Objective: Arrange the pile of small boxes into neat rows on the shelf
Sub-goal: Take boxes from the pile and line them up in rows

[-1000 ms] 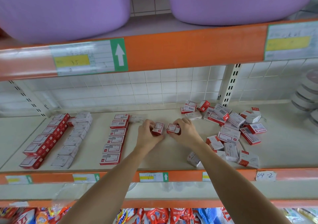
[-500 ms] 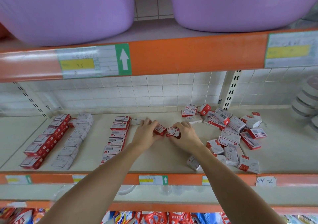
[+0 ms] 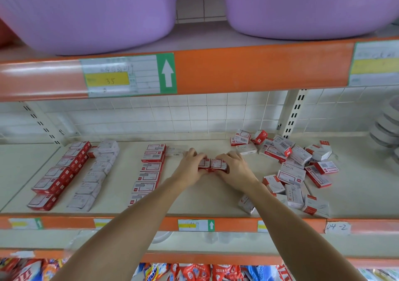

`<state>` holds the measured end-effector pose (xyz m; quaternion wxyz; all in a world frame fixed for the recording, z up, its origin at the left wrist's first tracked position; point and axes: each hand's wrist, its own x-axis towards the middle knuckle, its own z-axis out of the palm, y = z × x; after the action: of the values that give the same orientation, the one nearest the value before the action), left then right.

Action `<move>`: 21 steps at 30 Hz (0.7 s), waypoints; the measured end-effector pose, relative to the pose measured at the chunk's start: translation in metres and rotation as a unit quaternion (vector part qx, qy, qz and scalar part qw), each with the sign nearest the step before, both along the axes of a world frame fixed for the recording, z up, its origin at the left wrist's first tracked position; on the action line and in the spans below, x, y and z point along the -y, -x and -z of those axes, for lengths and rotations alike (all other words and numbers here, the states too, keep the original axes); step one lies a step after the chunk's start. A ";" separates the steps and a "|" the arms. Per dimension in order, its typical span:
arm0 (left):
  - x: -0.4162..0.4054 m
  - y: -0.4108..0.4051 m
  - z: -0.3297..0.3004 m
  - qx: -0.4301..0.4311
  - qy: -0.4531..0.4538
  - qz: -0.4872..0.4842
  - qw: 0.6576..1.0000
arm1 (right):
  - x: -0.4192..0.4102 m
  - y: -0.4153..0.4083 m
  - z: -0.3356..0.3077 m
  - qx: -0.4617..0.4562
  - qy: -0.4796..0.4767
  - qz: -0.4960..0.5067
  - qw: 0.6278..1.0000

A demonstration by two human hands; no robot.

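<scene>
A loose pile of small red-and-white boxes [image 3: 289, 166] lies on the right half of the cream shelf [image 3: 194, 203]. Three neat rows stand on the left: a red row [image 3: 59, 173], a white row [image 3: 95, 176] and a red-and-white row [image 3: 150, 170] with one white box [image 3: 176, 150] at its far end. In the middle, my left hand [image 3: 190, 166] grips one small red box [image 3: 204, 163] and my right hand [image 3: 234, 168] grips another [image 3: 219, 164]. The two boxes are pressed side by side, low over the shelf.
An orange beam [image 3: 237, 71] with price labels crosses overhead, with two purple tubs [image 3: 90, 15] above it. A slotted upright [image 3: 294, 113] stands behind the pile. Grey round things [image 3: 386, 127] are stacked at the far right. Packets fill the shelf below [image 3: 194, 272].
Both hands have come together, so the two boxes that were apart now touch side by side. The view has tilted slightly down.
</scene>
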<state>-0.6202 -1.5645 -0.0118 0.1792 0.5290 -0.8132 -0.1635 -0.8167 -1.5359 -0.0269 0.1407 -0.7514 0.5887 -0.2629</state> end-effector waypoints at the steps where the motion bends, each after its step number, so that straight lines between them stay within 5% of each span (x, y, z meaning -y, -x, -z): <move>1: 0.000 0.000 0.000 -0.003 0.001 -0.002 1.000 | 0.000 -0.002 -0.001 0.001 -0.003 0.003 1.000; 21: -0.006 -0.089 -0.018 -0.054 0.066 0.021 0.996 | -0.024 -0.103 -0.023 0.059 -0.018 0.102 0.993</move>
<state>-0.5315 -1.5588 0.0063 0.2542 0.4892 -0.8223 -0.1412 -0.7139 -1.5122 -0.0037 0.1610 -0.6680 0.6578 -0.3086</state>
